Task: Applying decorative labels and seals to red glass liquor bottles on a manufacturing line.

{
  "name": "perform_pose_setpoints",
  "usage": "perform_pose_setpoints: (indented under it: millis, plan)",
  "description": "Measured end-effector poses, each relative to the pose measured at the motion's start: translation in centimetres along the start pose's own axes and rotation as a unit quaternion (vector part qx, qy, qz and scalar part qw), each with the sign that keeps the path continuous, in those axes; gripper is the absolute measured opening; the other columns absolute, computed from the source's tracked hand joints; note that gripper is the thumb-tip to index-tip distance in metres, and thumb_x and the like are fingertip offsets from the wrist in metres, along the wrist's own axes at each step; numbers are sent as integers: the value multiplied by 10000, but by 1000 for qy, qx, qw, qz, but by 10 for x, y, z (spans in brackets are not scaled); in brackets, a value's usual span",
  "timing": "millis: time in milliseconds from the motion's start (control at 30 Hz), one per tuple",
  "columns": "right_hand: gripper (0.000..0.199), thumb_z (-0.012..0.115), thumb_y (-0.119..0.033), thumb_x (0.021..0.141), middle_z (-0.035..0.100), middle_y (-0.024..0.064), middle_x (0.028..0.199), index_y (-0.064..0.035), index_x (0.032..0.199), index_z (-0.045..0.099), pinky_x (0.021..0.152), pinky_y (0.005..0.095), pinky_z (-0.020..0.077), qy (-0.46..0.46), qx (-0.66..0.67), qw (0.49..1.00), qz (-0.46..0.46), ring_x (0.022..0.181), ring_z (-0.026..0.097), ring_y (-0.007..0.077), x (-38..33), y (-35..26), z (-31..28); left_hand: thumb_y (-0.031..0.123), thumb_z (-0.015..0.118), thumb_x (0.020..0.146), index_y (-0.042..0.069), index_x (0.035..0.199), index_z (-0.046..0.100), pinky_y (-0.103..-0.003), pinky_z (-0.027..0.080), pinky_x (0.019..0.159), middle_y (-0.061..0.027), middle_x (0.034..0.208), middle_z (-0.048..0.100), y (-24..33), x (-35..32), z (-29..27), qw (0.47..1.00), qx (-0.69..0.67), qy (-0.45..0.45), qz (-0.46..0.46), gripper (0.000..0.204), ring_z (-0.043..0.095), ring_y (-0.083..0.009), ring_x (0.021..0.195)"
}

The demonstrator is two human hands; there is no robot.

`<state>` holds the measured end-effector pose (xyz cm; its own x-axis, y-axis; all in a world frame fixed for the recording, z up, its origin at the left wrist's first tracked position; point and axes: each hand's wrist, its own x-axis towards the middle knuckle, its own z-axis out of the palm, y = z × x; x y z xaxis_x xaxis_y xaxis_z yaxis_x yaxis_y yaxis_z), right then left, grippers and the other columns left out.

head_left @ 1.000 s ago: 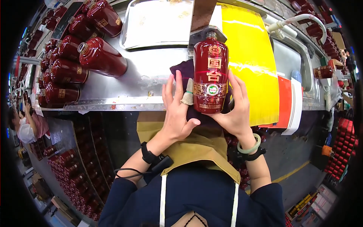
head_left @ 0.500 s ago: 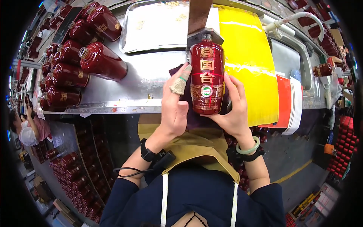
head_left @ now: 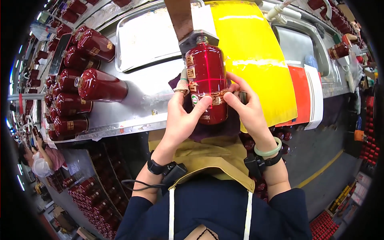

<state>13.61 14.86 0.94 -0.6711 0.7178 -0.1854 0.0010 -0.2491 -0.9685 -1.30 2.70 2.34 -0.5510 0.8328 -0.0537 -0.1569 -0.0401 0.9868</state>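
A dark red glass bottle [head_left: 207, 74] with gold characters and a patterned band lies neck away from me, on a dark purple cloth [head_left: 200, 135]. Its neck sits at a metal bracket [head_left: 197, 37]. My left hand [head_left: 180, 120] holds the left side, its thumb across the front near the round green-and-white mark; a pale fabric finger cover is on one finger. From the right, my right hand [head_left: 248, 110] grips the bottle, its thumb near the band's right end. Red lines of light cross the bottle's front. Fingers behind the bottle are hidden.
Several red bottles [head_left: 102, 85] lie on the metal bench [head_left: 138, 90] at left. A white-covered tray [head_left: 148, 36] stands behind, with a yellow sheet [head_left: 250, 60] and red sheet [head_left: 299, 94] to the right. A brown upright bar [head_left: 180, 18] rises beyond the bottle.
The bottle has been turned about its length, so its gold characters moved from the middle to the left side. Both thumbs now lie on its front. The whole view has shifted slightly.
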Motion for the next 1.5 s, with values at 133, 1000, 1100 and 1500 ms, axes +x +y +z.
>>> perform_pose_setpoints:
  millis: [133, 1000, 1100, 1500]
  plan:
    - [621, 808, -147, 922, 486, -75, 927, 15, 1465, 554, 638, 172, 321, -11, -24, 999, 22, 721, 360, 6, -1, -2, -3, 162, 776, 956, -69, 1377, 530, -340, 486, 1047, -136, 1278, 671, 3, 0, 5, 1000, 4, 7, -24, 540, 628, -176, 1177]
    - [570, 827, -167, 893, 638, -25, 1079, 1, 1398, 624, 620, 190, 353, 22, -105, 994, 37, 700, 383, 10, -9, -18, -4, 184, 526, 1088, -54, 1606, 252, -392, 344, 1198, -163, 1556, 451, -4, -4, -4, 996, -83, -27, -12, 633, 462, -233, 1416]
    - [471, 871, -176, 835, 655, 3, 1015, 14, 1231, 700, 627, 223, 387, 63, -207, 976, -1, 685, 395, 67, -21, -24, 8, 190, 540, 1083, -52, 1608, 247, -393, 346, 1196, -164, 1557, 449, -4, -5, -3, 997, -63, -40, -15, 649, 458, -236, 1420]
    - [192, 802, -110, 921, 625, -41, 883, -27, 1049, 685, 644, 187, 380, 84, 12, 996, 18, 710, 457, 25, -15, -11, 6, 172, 534, 1082, -57, 1624, 207, -395, 361, 1190, -178, 1566, 441, 3, -7, 2, 995, -99, -16, 3, 673, 471, -241, 1415]
